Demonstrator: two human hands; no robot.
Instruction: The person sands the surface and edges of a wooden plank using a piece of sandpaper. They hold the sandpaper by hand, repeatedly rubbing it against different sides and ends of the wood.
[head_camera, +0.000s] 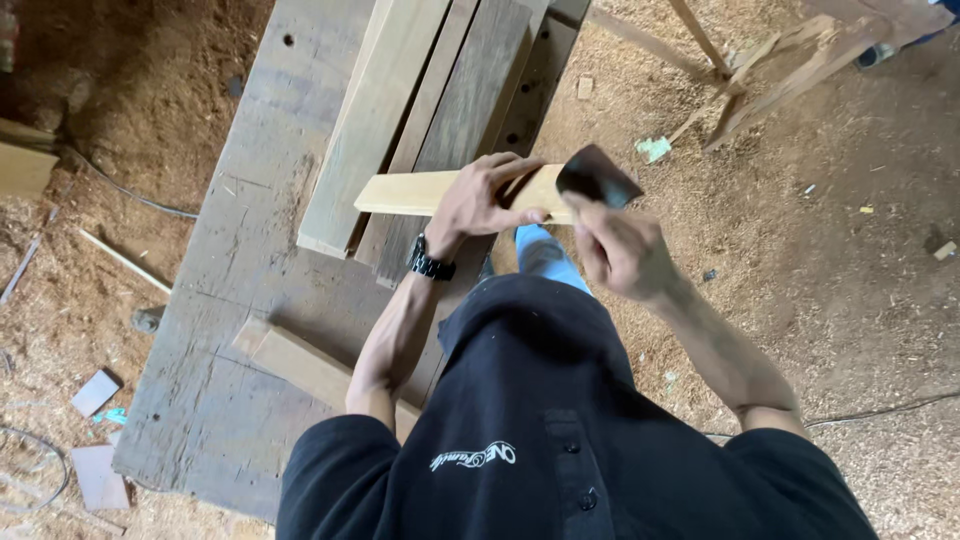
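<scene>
**Hands sanding a pale strip of wood over a workbench**

Seen from above by a head-worn camera, a person in a black polo shirt (560, 450) stands at the right edge of a grey, weathered workbench (230, 330), with sawdust covering the floor (850, 300) all around.

The left hand (480, 200), with a black wristwatch (430, 262) on its wrist, is closed around a pale wooden strip (410, 192). Fingers wrap over the top of the strip and the thumb runs along its near edge. The strip is light yellow, smooth and straight-edged, with a squared left end. It lies roughly level, running left to right, held just above a stack of darker planks (430, 110) that rest lengthwise on the bench.

The right hand (620, 250) is curled shut around a dark folded sheet of sandpaper (597, 178), pinching it between thumb and fingers. The sandpaper touches the right end of the strip, hiding that end.

Nearer on the bench lies a short light-brown block of wood (300, 362), partly behind the left forearm. Small offcuts (95, 392) sit on the floor at the near left, and a wooden frame of angled legs (770, 70) stands at the far right.
</scene>
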